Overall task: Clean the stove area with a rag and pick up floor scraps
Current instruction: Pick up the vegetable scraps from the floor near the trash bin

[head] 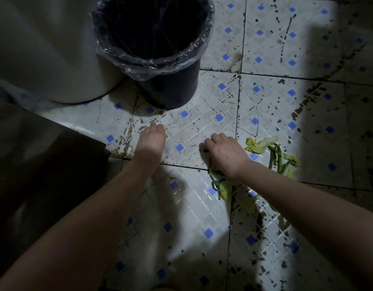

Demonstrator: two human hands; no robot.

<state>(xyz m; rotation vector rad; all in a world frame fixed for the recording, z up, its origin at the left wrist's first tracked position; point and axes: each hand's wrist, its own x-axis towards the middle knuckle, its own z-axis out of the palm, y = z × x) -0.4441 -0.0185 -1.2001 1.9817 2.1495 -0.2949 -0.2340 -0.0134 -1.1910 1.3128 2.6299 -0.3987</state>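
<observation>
Green vegetable scraps lie on the tiled floor: a pale leafy piece (pixel 262 144), dark green stems (pixel 276 158), and more leaves (pixel 223 191) under my right forearm. My right hand (pixel 223 153) is down on the floor just left of the leafy piece, its fingers curled around a small dark scrap (pixel 205 150). My left hand (pixel 152 139) reaches to the floor in front of the bin, fingers together and pointing down, fingertips touching the tile. Whatever is under those fingertips is hidden. No rag is in view.
A black bin (pixel 160 59) lined with a clear plastic bag stands open just beyond my hands. A large white rounded container (pixel 45 55) sits to its left. A dark object (pixel 34 154) fills the left side. The floor tiles (pixel 286 59) are stained and speckled.
</observation>
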